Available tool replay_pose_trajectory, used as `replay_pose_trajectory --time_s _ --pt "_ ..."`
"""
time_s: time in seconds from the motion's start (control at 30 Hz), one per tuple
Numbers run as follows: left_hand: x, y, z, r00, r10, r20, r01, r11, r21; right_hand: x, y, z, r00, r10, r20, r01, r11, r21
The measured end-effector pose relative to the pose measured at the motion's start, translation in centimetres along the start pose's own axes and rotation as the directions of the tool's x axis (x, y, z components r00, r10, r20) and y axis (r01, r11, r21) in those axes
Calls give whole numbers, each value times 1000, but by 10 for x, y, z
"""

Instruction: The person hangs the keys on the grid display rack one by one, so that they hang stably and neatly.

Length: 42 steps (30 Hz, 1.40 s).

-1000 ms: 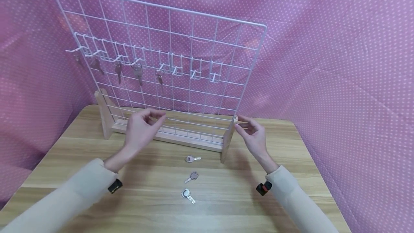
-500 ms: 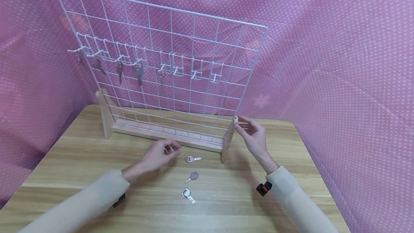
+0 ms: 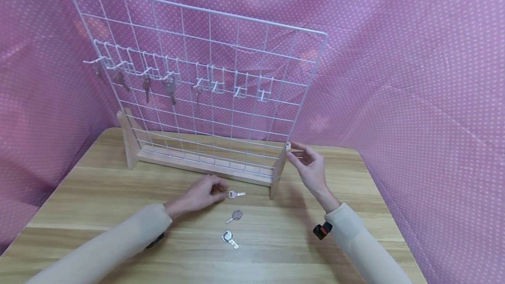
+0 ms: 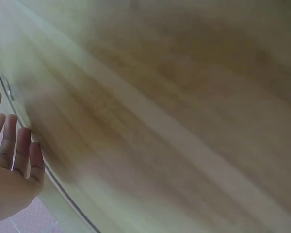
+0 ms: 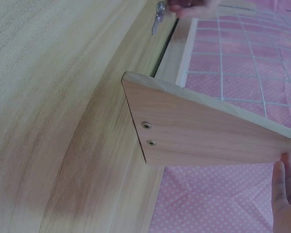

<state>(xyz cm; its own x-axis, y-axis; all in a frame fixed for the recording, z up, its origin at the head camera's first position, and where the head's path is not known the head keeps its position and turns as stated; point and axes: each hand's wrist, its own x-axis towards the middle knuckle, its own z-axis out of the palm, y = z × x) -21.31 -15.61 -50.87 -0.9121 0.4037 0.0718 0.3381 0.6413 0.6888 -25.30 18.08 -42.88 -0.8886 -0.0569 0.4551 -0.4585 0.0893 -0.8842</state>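
My left hand is low over the table, with its thumb and fingers apart beside the head of the nearest key. That key also shows in the right wrist view, a silver key just by the left hand. Two more keys lie in front of it: a darker round-headed key and a silver key. My right hand holds the top of the wooden side post of a white wire grid rack between thumb and fingers.
Several white hooks run in a row across the grid. Keys, such as one near the middle, hang from the left ones; the right hooks carry none. Pink dotted cloth surrounds the wooden table.
My left hand has come down from in front of the grid, then moved right to the nearest key. The right hand stays on the post.
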Motion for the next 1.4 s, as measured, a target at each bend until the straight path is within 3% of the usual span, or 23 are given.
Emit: replay_pose_trajectory --time_s 0.37,0.83,1.23,1.4 --pt "8 -1 11 998 68 -17 -65 990 127 0 3 0 1000 -16 -3 16 1000 -2" --pt "8 -2 12 995 98 -13 -94 978 187 1 4 -2 1000 -23 12 23 1000 -7" --pt "10 -3 6 997 80 -5 -78 979 190 0 2 -3 1000 -11 13 12 999 -36" --pt "9 -4 3 999 39 -27 -36 992 123 0 2 -2 1000 -10 9 10 999 -32"
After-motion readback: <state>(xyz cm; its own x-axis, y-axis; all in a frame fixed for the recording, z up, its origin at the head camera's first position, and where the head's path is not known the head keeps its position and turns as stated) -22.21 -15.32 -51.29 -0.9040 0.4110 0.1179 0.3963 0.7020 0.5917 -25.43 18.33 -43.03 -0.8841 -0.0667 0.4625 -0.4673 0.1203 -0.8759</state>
